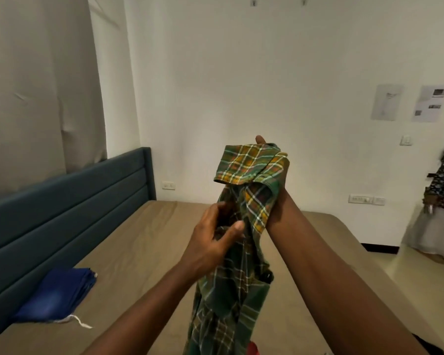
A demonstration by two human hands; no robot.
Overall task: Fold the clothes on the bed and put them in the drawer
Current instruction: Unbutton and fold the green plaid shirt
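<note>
A green and yellow plaid shirt [246, 190] hangs in the air above the bed [128, 252]. My right hand [272, 180] holds its upper part up high, mostly wrapped in the cloth, with only a fingertip showing at the top. My left hand [213, 242] grips the shirt lower down, thumb on the fabric. The rest of the shirt dangles down to the bottom edge of the view. A folded blue garment [59, 295] lies on the bed at the left, near the headboard.
A dark blue padded headboard [62, 206] runs along the left. Beige curtains hang behind it. Another person [438, 201] stands at the right edge on the floor. A white wall with papers and switches is ahead. No drawer is in view.
</note>
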